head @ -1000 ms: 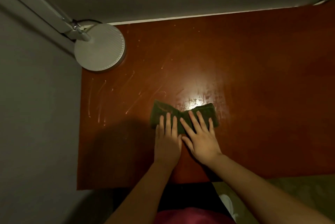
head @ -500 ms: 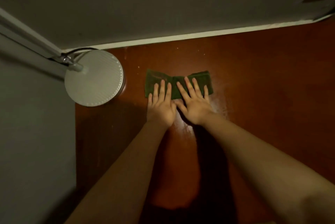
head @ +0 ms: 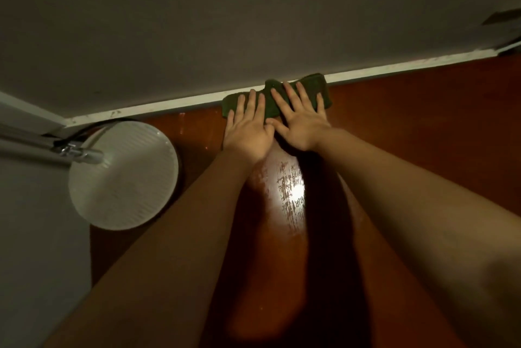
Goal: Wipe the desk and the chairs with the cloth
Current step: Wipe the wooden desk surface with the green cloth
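Left fingers point(head: 250, 106): we see them straight and slightly spread, lying flat on the left half of the cloth; they curl round nothing.
Right fingers point(head: 293, 95): also straight and fanned wide, flat on the right half of the cloth, with their tips close to its far edge.
Thumbs: both point inward and come close together at the cloth's near edge; we cannot tell whether they touch.
Left hand point(head: 248, 129): palm down, with the heel of the hand on the bare wood just near of the cloth.
Right hand point(head: 303, 124): palm down beside the left one, turned a little to the left.
Forearms: bare and stretched out long, running from the near edge of our view to the far side of the desk.
Cloth point(head: 317, 84): dark green and folded, at the far edge of the desk, humped in the middle between the hands; its far edge lies against the white strip.
Desk point(head: 423, 127): glossy reddish-brown wood; a bright streaky glare point(head: 293, 189) sits between the forearms.
White strip point(head: 394, 67): runs along the desk's far edge at the foot of the grey wall point(head: 253, 23).
Lamp head point(head: 124, 175): round, white and ribbed, over the desk's far left corner, well left of the hands.
Lamp arm point(head: 28, 146): pale metal, coming in from the left, with a dark cable point(head: 84, 131) looping at the joint.
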A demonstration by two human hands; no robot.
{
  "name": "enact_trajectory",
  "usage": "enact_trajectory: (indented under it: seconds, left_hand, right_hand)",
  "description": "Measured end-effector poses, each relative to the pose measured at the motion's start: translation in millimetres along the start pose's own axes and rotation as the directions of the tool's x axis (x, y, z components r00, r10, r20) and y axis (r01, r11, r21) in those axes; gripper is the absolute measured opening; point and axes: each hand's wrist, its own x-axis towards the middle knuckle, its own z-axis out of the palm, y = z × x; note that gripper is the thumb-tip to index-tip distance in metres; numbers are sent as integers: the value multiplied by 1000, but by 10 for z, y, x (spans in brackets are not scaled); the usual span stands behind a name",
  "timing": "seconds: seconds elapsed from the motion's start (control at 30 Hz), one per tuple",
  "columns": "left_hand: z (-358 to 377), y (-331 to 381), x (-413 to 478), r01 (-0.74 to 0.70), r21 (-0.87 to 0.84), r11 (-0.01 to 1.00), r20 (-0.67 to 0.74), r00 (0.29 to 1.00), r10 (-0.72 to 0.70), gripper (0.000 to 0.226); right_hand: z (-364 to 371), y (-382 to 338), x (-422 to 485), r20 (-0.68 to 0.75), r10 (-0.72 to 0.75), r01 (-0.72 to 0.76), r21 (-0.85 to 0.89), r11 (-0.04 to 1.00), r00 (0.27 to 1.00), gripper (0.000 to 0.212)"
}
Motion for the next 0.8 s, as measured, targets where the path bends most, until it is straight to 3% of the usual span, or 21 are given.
enact_trajectory:
  seconds: [0.37,0.57,0.67,0.8]
  left_hand:
    - [361,28,-565,-11,123,992,-51,999,17,65]
    - [629,156,-1312,19,35,999,-64,998,-17,67]
    - [797,132,-1659,1,82,997,-27,1000,1,63]
    - [658,151,-1449,-55,43,998,-54,997,57,61]
  right_hand:
    - [372,-91,-632,-24,24,-24,-3,1000,999,67]
    - [767,-184,-1320,-50,15,-13,30,999,999,65]
    - [995,-186,-1642,-79,3,-3,5,1000,997,68]
    - [916,-52,-1446,-114,18,-17,14,1000,993,67]
